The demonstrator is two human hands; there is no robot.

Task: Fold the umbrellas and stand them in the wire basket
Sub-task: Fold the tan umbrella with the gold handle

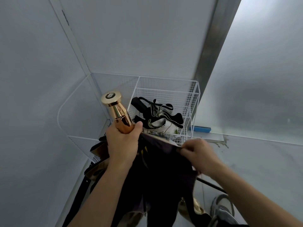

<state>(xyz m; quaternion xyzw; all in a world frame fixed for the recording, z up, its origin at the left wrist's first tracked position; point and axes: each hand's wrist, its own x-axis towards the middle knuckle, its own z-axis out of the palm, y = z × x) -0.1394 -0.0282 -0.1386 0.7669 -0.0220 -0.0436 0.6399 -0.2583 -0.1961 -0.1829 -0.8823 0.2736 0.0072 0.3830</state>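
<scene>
White walls meet in a corner; a grey metal strip point(211, 51) runs up the right-hand wall, and the floor point(262, 161) is pale.

Wire basket point(194, 102): white, standing in the corner on the floor. A lower white wire rack point(65, 104) with a rounded rim sits just beside it on the left, touching or nearly so.

Contents of basket: a black folded umbrella point(139, 104) with a wrist strap, leaning toward the left wall of the basket, and a cream-and-black bundle point(159, 123) next to it. How many umbrellas make up the bundle I cannot tell.

Umbrella in work: gold handle point(117, 110) points up and away, tilted left, in front of the basket's near-left corner. Dark canopy point(164, 169) hangs loose below both hands, with gold-coloured lining showing at the edges. It is not in the basket.

Left hand point(123, 141): fingers and thumb wrapped firmly round the lower end of the gold handle.

Right hand point(200, 154): fingertips pinch the upper edge of the dark canopy, pulling it taut toward the left hand.

Other: a blue flat object point(200, 129) on the floor just right of the basket; a grey shoe point(221, 208) at the lower right.
</scene>
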